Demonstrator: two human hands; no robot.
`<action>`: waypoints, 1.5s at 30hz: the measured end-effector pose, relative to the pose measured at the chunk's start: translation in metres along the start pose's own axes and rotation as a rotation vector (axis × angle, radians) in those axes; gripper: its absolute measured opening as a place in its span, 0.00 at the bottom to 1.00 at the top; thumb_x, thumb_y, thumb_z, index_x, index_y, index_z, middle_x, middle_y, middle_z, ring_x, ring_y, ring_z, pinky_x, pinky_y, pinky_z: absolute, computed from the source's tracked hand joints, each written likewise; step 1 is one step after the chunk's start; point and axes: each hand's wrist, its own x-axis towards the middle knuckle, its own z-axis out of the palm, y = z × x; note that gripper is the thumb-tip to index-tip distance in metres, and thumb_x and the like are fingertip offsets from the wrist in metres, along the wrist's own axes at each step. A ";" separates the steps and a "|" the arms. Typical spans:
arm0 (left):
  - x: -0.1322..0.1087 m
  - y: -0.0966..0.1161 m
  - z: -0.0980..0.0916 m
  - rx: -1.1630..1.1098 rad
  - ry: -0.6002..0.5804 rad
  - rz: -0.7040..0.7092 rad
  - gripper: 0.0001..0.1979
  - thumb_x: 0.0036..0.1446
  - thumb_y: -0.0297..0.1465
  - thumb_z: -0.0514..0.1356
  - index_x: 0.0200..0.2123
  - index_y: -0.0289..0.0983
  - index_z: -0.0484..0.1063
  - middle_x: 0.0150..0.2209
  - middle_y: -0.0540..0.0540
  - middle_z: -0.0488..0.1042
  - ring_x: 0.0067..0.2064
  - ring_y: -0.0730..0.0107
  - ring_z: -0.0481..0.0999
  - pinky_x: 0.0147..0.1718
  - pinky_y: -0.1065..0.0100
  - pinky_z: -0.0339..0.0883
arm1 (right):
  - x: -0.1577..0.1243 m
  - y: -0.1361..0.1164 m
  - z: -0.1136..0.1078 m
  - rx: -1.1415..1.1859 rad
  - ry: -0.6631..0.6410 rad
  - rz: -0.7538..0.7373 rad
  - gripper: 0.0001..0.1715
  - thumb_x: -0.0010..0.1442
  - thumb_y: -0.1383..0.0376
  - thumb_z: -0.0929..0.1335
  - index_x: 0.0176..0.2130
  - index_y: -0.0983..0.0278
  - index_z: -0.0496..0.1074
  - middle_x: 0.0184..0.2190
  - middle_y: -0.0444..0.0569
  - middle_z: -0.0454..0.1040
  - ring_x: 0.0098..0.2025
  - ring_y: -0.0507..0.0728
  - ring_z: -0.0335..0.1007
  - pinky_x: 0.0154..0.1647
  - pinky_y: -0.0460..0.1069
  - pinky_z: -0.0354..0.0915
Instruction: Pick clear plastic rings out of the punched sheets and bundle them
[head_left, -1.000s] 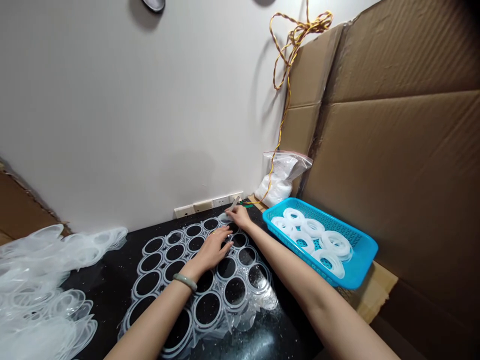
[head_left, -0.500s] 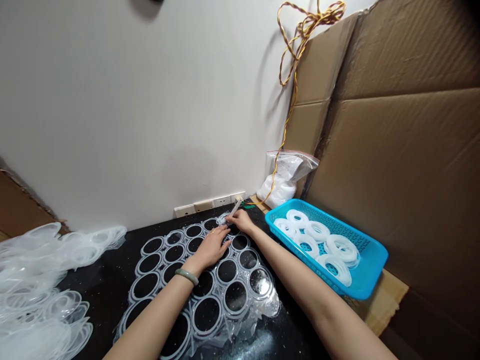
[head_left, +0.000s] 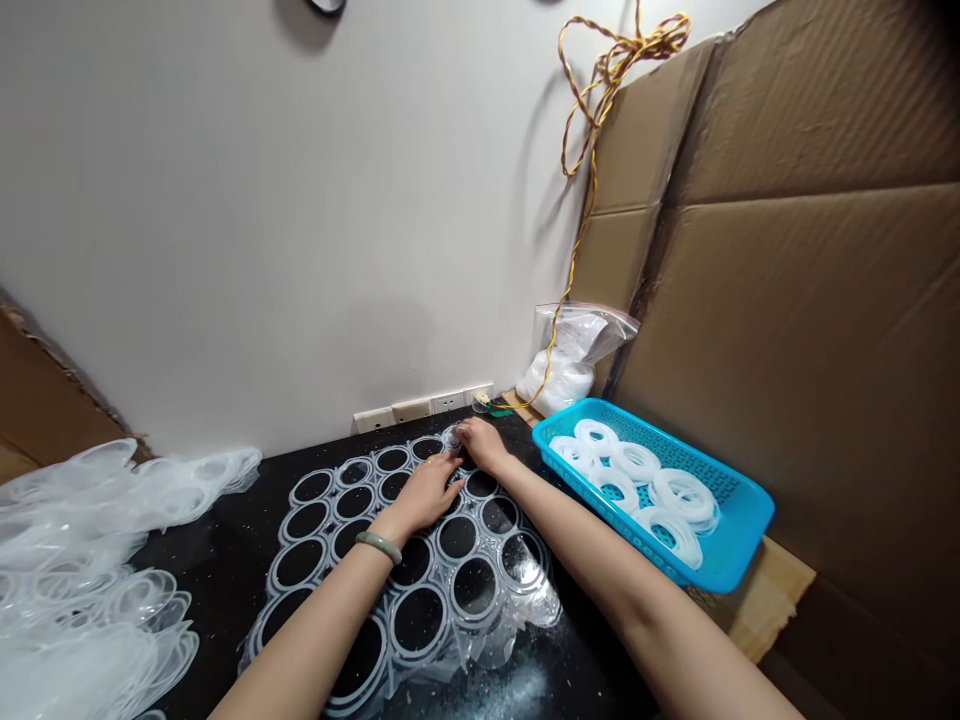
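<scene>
While the left hand (head_left: pixel 424 497) and the right hand (head_left: pixel 484 445) reach out over a black, white-flecked desk (head_left: pixel 202 590), both converge on the far corner of a clear plastic sheet (head_left: pixel 495 640) punched with rows of round holes, each edged by a pale ring. A small translucent ring (head_left: pixel 451 437) sits at that corner, straight ahead of the arms and just beyond the fingertips of the left hand. The right hand is nearer to it, with its fingers curled down and bunched on or against the ring; whether they have hold of it, or of anything else, cannot be told. The left hand lies spread and open on the sheet, holding nothing, with a pale green bangle (head_left: pixel 379 547) on its wrist. The sheet's rows run from that corner back toward the person. To the right stands a bright blue plastic basket (head_left: pixel 720 490) holding coiled white plastic rings (head_left: pixel 596 436). To the left lies a heap of clear, rippled plastic offcuts (head_left: pixel 75 570). Beyond the basket, a zip-top bag of white material (head_left: pixel 574 362) rests against brown corrugated cardboard (head_left: pixel 810 330), with a twisted yellow cord (head_left: pixel 600 100) hanging close by.
</scene>
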 end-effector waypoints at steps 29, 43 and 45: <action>-0.173 -0.023 -0.159 -0.432 0.707 -0.501 0.18 0.45 0.43 0.67 0.35 0.36 0.79 0.34 0.48 0.79 0.36 0.64 0.76 0.41 0.64 0.69 | -0.088 -0.075 -0.024 0.891 -0.193 0.109 0.25 0.45 0.50 0.75 0.33 0.69 0.81 0.35 0.57 0.80 0.33 0.58 0.75 0.25 0.47 0.68; -0.360 -0.065 -0.199 0.387 0.305 -0.603 0.17 0.63 0.44 0.53 0.48 0.43 0.73 0.48 0.55 0.78 0.39 0.65 0.78 0.33 0.68 0.74 | -0.150 -0.072 -0.049 0.758 -0.275 0.072 0.20 0.47 0.51 0.74 0.28 0.66 0.80 0.29 0.53 0.79 0.25 0.53 0.70 0.25 0.47 0.67; -0.350 -0.044 -0.193 0.379 0.394 -0.597 0.16 0.63 0.41 0.54 0.48 0.42 0.73 0.51 0.53 0.75 0.43 0.63 0.77 0.34 0.67 0.74 | -0.156 -0.075 -0.052 0.743 -0.291 0.084 0.20 0.48 0.51 0.74 0.31 0.66 0.80 0.29 0.53 0.79 0.26 0.54 0.71 0.27 0.48 0.68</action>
